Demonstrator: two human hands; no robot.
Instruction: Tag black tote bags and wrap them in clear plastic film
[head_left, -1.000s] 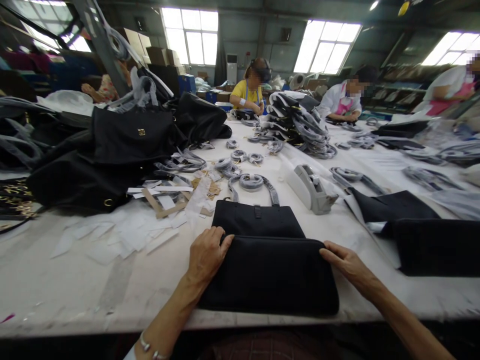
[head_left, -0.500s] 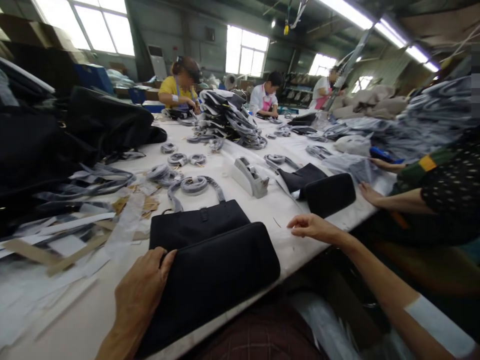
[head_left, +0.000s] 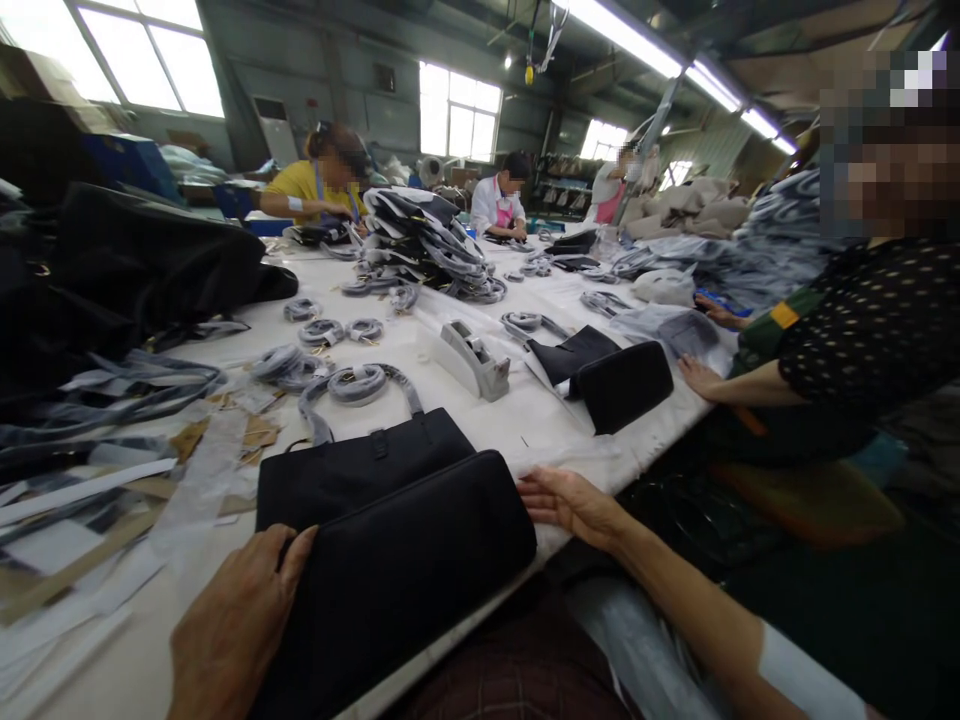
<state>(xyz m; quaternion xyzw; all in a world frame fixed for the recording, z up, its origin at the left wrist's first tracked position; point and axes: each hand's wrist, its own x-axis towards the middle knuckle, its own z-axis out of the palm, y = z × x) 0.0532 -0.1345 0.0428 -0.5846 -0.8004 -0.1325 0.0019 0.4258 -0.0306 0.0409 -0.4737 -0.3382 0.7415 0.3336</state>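
Note:
A black bag (head_left: 405, 560) stands tilted at the near table edge, its bottom panel turned toward me. My left hand (head_left: 240, 610) grips its left side, thumb on the near face and fingers closed round the edge. At the bag's right end is my right hand (head_left: 562, 500), fingers stretched out and apart, the fingertips at the side of the bag. Behind the bag, a wrapped strap (head_left: 358, 384) lies coiled on the table. A grey tape dispenser (head_left: 472, 362) stands beyond the bag.
Another black bag (head_left: 626, 385) lies to the right, near a co-worker's hand (head_left: 701, 378). Paper and plastic scraps (head_left: 90, 510) cover the left side. A pile of wrapped bags (head_left: 424, 240) is mid-table, with co-workers behind it. Black material (head_left: 150, 250) is heaped at the far left.
My right hand has moved left, from above the table to the bag's right end. The view has turned right, showing more of the person at the right. My left hand keeps its grip.

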